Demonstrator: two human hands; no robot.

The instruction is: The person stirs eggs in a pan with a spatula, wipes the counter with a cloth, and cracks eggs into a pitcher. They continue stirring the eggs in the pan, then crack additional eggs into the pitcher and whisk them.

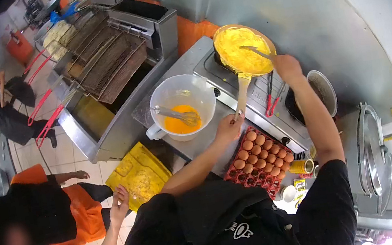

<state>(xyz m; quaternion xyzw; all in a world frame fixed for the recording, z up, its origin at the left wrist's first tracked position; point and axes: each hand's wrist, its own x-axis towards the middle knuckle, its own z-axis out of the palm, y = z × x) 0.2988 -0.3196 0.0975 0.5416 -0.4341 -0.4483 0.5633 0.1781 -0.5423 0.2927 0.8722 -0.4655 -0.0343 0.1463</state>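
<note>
My left hand (230,127) is closed round the end of the long pale handle of a frying pan (243,86). Yellow scrambled egg (240,46) covers most of the pan, which sits over the far burner of a gas stove. My right hand (287,68) grips a spatula (257,51) whose tip lies in the egg. Left of the pan, a translucent plastic jug (156,98) holds orange beaten egg and a metal whisk (175,115). Close to my left forearm is a red tray (234,180) with several brown eggs (260,148).
Red-handled tongs (269,99) lie on the stove (257,95); a pot (329,91) stands at its right. Fryer baskets (117,63) rest over the fryer at left. A yellow crate (145,152) sits below, near a co-worker's hand (119,206). Another person (6,111) stands farther back.
</note>
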